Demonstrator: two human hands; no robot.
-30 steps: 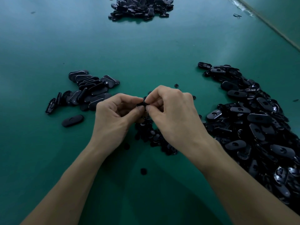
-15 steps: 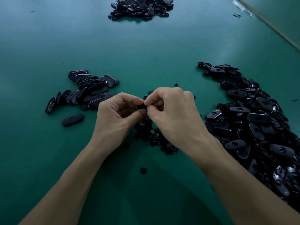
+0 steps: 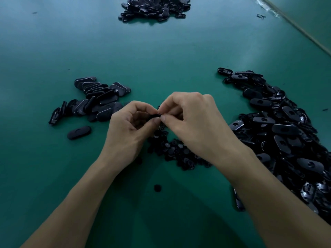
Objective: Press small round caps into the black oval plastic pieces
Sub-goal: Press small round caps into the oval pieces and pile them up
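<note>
Pinching one black oval piece (image 3: 155, 115) between curled fingertips, left hand (image 3: 128, 130) and right hand (image 3: 196, 126) seem mid-press; next, squeeze firmly.

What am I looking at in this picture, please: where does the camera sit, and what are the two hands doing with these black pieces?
There is no machine here. A person works with bare hands, and the single camera sits on their head, looking forward and down. The left hand and the right hand meet above a green table. Both pinch a small black plastic piece between their fingertips, and most of it is hidden. Under the hands lies a heap of small round black caps. At the right is a large heap of black oval plastic pieces, at the left a smaller group of ovals, and a far pile lies across the table.
</note>
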